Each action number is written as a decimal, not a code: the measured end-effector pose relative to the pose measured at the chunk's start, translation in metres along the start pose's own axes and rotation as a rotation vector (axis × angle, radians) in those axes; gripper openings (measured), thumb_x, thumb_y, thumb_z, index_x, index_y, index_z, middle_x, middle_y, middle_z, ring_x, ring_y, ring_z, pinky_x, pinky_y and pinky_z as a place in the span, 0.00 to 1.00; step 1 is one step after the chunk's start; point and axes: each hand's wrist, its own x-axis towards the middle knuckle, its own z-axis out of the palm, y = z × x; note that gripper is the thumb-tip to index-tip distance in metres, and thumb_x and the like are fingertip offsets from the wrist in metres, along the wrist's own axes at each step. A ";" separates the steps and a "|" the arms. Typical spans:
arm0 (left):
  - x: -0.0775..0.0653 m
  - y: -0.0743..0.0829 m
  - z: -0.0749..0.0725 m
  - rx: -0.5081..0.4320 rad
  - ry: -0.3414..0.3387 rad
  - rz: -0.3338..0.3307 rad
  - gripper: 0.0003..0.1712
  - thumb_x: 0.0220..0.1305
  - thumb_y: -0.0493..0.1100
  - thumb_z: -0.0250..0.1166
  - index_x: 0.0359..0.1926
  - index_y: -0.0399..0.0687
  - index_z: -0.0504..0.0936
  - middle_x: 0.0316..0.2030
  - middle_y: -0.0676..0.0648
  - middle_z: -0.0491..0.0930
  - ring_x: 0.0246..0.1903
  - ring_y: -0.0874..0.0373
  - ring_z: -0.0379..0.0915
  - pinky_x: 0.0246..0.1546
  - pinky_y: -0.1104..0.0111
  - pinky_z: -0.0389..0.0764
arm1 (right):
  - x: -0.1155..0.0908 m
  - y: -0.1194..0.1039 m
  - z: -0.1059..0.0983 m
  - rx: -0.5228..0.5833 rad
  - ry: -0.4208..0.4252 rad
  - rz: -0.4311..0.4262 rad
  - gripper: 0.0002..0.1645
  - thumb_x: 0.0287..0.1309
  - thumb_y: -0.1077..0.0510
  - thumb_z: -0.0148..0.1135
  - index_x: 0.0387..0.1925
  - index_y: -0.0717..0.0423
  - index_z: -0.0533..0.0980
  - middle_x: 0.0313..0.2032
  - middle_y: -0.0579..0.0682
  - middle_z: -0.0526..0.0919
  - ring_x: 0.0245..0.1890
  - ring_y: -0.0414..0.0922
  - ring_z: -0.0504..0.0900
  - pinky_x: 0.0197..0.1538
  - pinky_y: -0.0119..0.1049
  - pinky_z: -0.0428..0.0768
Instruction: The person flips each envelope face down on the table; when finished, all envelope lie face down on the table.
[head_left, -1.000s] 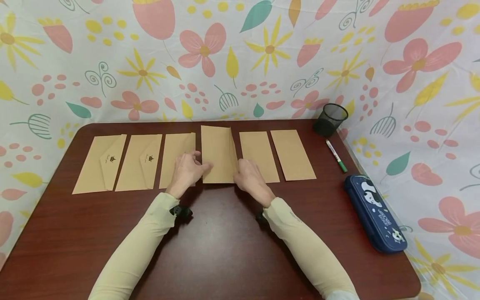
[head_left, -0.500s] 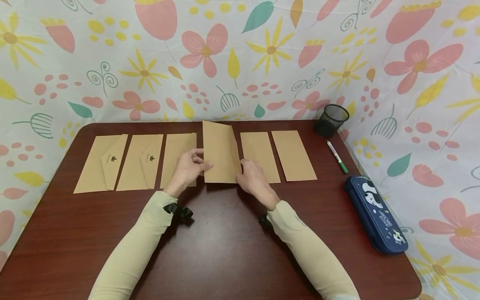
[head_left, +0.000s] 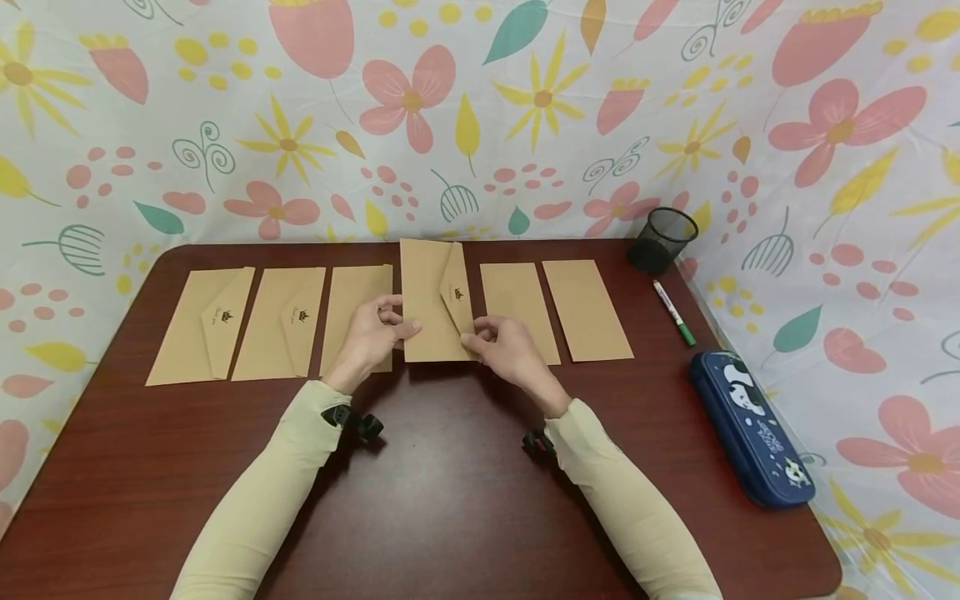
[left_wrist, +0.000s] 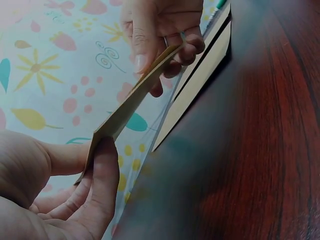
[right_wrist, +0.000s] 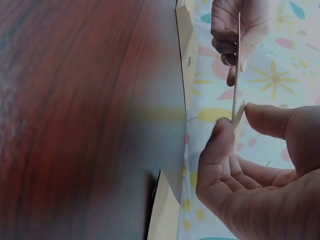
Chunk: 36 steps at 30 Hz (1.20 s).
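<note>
A brown kraft envelope [head_left: 424, 308] is held up off the table between both hands, its pointed flap with a small crown print folded over on the right side. My left hand [head_left: 369, 335] pinches its left edge, thumb on the front and fingers behind. On the right edge, near the lower end of the flap, my right hand [head_left: 513, 348] pinches it between thumb and fingers. The left wrist view shows the envelope [left_wrist: 120, 115] slanting edge-on from one hand to the other. In the right wrist view the envelope [right_wrist: 237, 75] looks like a thin strip.
Left of the hands lie several envelopes, two with crown-printed flaps [head_left: 219, 321] showing. Two plain envelopes [head_left: 587, 310] lie to the right. Beyond them are a black mesh cup [head_left: 663, 240], a green-and-white marker [head_left: 673, 313] and a dark blue pencil case [head_left: 752, 428] along the table's right edge.
The envelope's flap has come over onto its front, so the crown print now shows. The envelope has risen slightly off the table. My right hand has shifted a little with the flap.
</note>
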 end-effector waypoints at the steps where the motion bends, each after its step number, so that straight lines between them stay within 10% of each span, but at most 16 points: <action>1: 0.000 0.000 0.000 -0.002 0.001 0.000 0.37 0.71 0.40 0.74 0.77 0.39 0.72 0.47 0.38 0.89 0.31 0.61 0.84 0.44 0.65 0.88 | 0.001 0.000 0.000 0.010 0.003 0.009 0.31 0.75 0.51 0.69 0.69 0.66 0.78 0.38 0.55 0.88 0.30 0.42 0.84 0.34 0.31 0.78; 21: -0.002 -0.002 0.014 0.123 -0.012 0.027 0.35 0.70 0.46 0.74 0.71 0.33 0.77 0.47 0.34 0.88 0.29 0.55 0.90 0.33 0.65 0.87 | -0.004 -0.008 -0.004 0.416 0.017 0.060 0.25 0.66 0.65 0.71 0.62 0.60 0.72 0.31 0.44 0.78 0.25 0.40 0.80 0.33 0.31 0.80; 28: -0.012 0.015 0.035 0.308 0.130 0.187 0.25 0.70 0.44 0.71 0.63 0.36 0.85 0.51 0.36 0.90 0.49 0.44 0.88 0.52 0.58 0.85 | -0.006 -0.013 -0.004 0.457 0.047 0.034 0.24 0.67 0.67 0.68 0.62 0.61 0.73 0.33 0.45 0.79 0.25 0.39 0.81 0.34 0.32 0.82; 36: -0.025 0.030 0.050 0.266 0.119 0.349 0.21 0.73 0.42 0.69 0.63 0.40 0.88 0.52 0.36 0.90 0.52 0.43 0.89 0.58 0.52 0.88 | -0.005 -0.018 0.000 0.480 0.035 -0.050 0.28 0.67 0.67 0.68 0.67 0.64 0.76 0.34 0.46 0.81 0.25 0.38 0.79 0.34 0.30 0.81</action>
